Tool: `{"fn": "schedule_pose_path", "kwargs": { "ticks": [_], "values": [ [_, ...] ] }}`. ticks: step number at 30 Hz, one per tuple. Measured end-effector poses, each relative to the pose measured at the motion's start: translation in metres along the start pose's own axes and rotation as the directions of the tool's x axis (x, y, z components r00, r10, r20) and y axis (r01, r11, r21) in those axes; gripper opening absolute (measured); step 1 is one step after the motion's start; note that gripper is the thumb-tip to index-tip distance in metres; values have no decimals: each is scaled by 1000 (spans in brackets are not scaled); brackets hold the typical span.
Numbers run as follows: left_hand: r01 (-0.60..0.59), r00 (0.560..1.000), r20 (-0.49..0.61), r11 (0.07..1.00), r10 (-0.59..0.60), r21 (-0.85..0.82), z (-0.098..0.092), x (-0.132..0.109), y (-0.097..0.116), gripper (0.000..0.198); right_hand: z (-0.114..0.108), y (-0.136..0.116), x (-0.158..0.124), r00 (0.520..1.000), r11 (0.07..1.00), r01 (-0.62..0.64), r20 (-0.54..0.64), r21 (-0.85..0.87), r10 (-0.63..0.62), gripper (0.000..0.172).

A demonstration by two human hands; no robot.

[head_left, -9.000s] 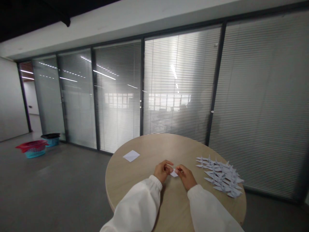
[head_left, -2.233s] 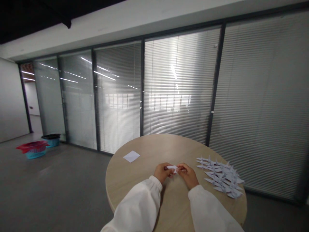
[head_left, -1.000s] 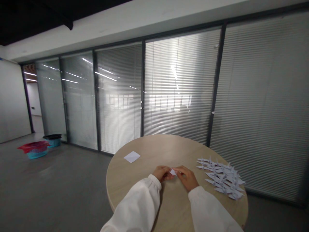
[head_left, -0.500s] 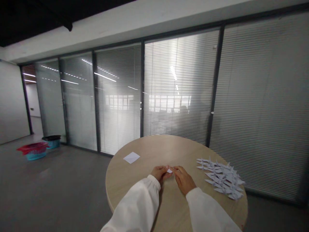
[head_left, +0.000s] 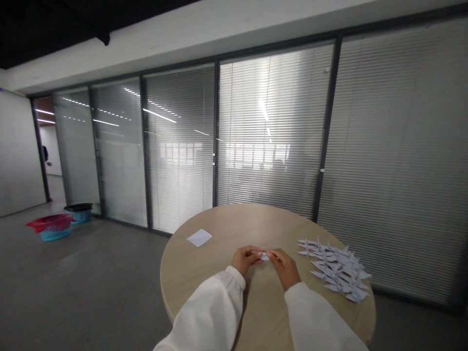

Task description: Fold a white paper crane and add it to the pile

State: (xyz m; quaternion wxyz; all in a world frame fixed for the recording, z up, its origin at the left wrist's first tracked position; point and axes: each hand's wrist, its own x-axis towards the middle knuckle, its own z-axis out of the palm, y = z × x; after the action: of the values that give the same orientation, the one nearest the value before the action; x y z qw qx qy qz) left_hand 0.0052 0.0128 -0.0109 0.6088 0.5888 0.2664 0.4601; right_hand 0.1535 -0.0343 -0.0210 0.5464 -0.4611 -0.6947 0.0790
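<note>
Between my two hands, over the middle of the round table [head_left: 219,224], is a small piece of folded white paper [head_left: 264,256]. My left hand [head_left: 247,259] pinches its left side with thumb and fingers. On the other side my right hand [head_left: 284,265] grips it, fingertips close to those of the left. Fingers cover much of the paper, so its exact folds cannot be made out. To the right lies a group of several folded paper cranes [head_left: 338,268]. A flat white paper square [head_left: 200,237] rests on the table to the left.
Glass partitions with blinds [head_left: 270,131] stand behind the table. On the grey floor at the left are a blue basket with a red liner [head_left: 54,226] and another with a black liner [head_left: 80,213]. A doorway [head_left: 49,151] is at the far left.
Both hands have shifted slightly to the right and turned, with the folded paper now held between the fingertips of both. A dark shape has appeared in the far doorway.
</note>
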Motion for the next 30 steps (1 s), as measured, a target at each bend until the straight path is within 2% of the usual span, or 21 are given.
{"fn": "schedule_pose_path", "kwargs": {
  "ticks": [5, 11, 24, 30],
  "values": [
    [-95, 995, 8, 995, 95, 29, 2, -1, 3, 40, -2, 0, 1, 999, 999, -20, -37, 40, 22, 27],
    [-160, 987, 7, 973, 161, 166, 3, -3, 6, 37, -3, -2, 1, 997, 996, -17, -73, 82, 23, 24],
    [-89, 995, -45, 994, 92, 57, 9, -7, 12, 35, -5, -10, 2, 998, 998, 21, -52, 58, -18, 24],
    [-80, 996, -41, 993, 84, 82, 9, -8, 13, 33, -5, -10, 1, 997, 1000, 30, -76, 3, -30, 27]
  ]
}}
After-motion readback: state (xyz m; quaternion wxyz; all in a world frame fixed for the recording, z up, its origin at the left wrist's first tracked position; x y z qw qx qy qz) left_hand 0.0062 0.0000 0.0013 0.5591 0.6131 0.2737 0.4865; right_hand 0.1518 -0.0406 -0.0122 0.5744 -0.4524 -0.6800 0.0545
